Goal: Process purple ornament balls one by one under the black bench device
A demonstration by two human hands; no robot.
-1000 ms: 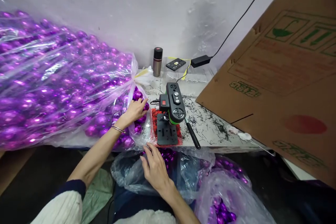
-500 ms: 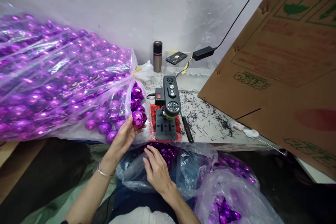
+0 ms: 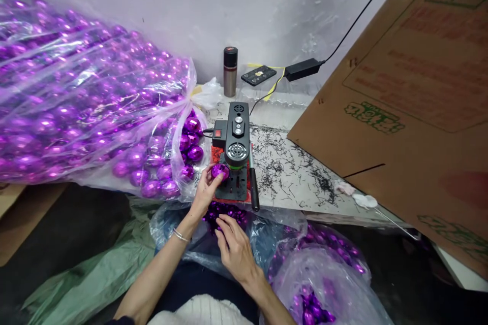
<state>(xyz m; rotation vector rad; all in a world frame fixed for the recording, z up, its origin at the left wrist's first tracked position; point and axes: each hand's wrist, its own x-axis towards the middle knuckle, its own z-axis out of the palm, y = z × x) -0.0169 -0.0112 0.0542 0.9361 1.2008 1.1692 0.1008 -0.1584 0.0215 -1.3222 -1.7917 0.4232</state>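
Observation:
My left hand (image 3: 206,190) grips a shiny purple faceted ball (image 3: 220,171) over the left side of the metal base plate (image 3: 233,191) of a small black press-like machine (image 3: 238,134). That machine has a red switch and a black-handled lever (image 3: 254,188) on its right. Above the plastic-covered lap, my right hand (image 3: 235,245) hovers with fingers loosely spread and nothing visible in them. It is near purple metallic pieces (image 3: 229,215) just below the table edge. More purple balls (image 3: 192,139) sit in the mouth of a clear bag left of the machine.
A huge clear bag of purple balls (image 3: 84,96) fills the left. At the back stand a flask (image 3: 230,72), a phone (image 3: 258,75) and a power adapter (image 3: 304,69). A cardboard box (image 3: 400,111) leans at right. Black shreds (image 3: 278,157) litter the table. Another bag (image 3: 335,269) lies lower right.
My left hand has carried the purple ball rightward from the bag mouth to the machine's base plate. My right hand has barely moved. The view has shifted slightly.

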